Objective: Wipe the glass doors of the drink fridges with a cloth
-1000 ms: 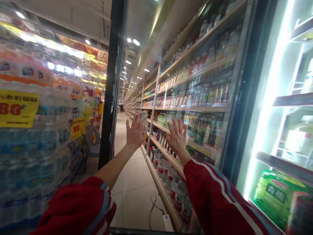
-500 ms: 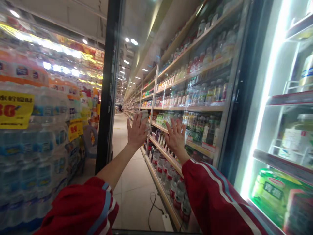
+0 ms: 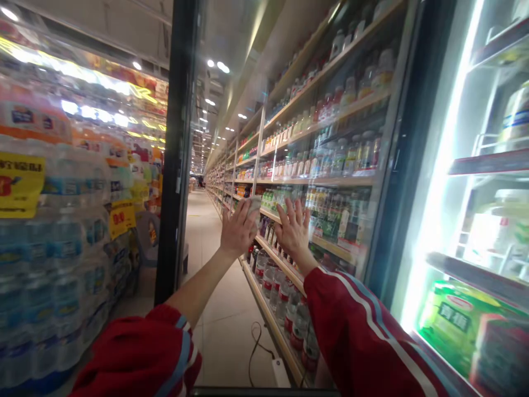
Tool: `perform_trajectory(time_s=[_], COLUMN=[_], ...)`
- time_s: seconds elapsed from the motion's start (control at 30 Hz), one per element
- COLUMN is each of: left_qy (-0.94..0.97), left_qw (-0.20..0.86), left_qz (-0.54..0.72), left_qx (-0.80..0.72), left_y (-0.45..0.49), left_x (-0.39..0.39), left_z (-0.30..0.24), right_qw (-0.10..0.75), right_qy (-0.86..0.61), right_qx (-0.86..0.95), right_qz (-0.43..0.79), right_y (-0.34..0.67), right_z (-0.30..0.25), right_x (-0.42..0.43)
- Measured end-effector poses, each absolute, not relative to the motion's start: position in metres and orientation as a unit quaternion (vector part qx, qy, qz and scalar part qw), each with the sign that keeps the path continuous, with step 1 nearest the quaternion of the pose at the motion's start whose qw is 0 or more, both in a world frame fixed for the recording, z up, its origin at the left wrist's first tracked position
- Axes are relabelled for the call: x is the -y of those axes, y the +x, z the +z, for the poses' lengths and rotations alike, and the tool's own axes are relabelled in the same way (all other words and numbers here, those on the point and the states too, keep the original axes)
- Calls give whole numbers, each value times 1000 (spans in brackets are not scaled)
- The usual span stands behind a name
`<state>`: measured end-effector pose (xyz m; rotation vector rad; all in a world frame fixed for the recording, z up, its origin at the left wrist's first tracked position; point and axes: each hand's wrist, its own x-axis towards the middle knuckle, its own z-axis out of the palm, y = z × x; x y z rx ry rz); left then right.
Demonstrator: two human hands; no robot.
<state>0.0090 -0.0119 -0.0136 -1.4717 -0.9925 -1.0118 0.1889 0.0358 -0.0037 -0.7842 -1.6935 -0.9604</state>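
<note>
A glass door with a black frame stands open in front of me. On its pane my left hand presses a pale, light-grey cloth under its fingers; part of the cloth pokes out by the fingertips. To the right, my right hand lies flat on the same glass, fingers spread, with nothing in it. Both arms reach forward in red sleeves with white and blue stripes. Bottles on long shelves show in the pane behind the hands.
Stacked packs of bottled water with yellow price signs stand left. At right is a lit fridge with shelves and a green carton. A power strip and cable lie on the floor.
My left hand and the cloth have slid right along the glass, closer to my right hand. The right hand stays about where it was on the pane. The view has shifted slightly.
</note>
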Motion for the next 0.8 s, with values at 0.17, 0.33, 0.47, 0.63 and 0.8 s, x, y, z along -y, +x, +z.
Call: perform_trajectory(time_s=[0.17, 0.33, 0.47, 0.63, 0.8], left_qy=[-605, -640, -612, -587, -634], left_qw=[524, 533, 512, 471, 500], left_qz=[-429, -406, -432, -466, -407], left_qx=[419, 376, 420, 466, 426], left_y=[25, 38, 23, 25, 31], left_x=[6, 5, 10, 13, 15], left_z=[-18, -39, -22, -16, -57], right_qw=[495, 500, 497, 495, 497], right_qy=[-326, -320, -320, -329, -325], right_qx=[700, 695, 694, 699, 699], right_qz=[-399, -406, -412, -396, -398], right_y=[189, 190, 190, 189, 190], right_z=[-4, -4, -4, -4, -4], right_x=[-36, -38, -37, -34, -33])
